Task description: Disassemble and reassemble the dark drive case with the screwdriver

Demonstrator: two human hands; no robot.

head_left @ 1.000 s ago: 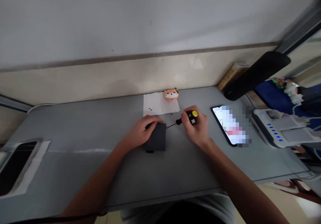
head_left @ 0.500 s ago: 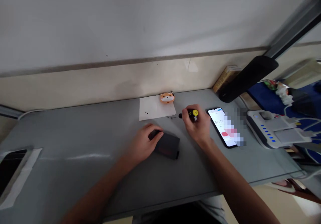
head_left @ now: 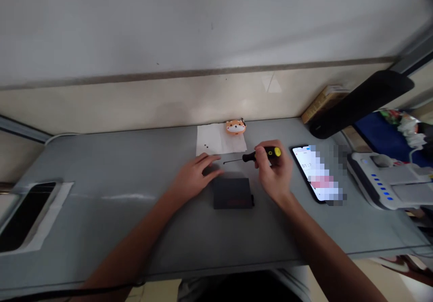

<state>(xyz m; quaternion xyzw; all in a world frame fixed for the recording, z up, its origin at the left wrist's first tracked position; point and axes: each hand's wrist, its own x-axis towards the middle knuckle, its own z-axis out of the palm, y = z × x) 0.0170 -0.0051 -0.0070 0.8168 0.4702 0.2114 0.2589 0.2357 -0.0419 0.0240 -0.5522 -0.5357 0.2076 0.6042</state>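
At the centre of the frame, our left hand (head_left: 192, 176) has thumb and forefinger parted, with nothing visibly pinched between them. Right of centre, our right hand (head_left: 275, 169) is closed round the handle of a screwdriver (head_left: 249, 157), whose shaft points left toward those fingertips. A dark speck (head_left: 223, 162) shows at its tip; we cannot tell whether it is a loose piece or part of the tool. The dark box (head_left: 232, 193) lies flat just below, near the middle of the frame; whether our left thumb touches its upper left corner is unclear.

To do this well, we should hold the shaft low and steady and bring the left fingertips to the tip gently. A light pinch suits something so small; a hard one could flick it away. The white paper (head_left: 219, 143) above, bearing small dark bits (head_left: 205, 145), shows such pieces better than the grey desk (head_left: 101, 171), so working near it seems wise.
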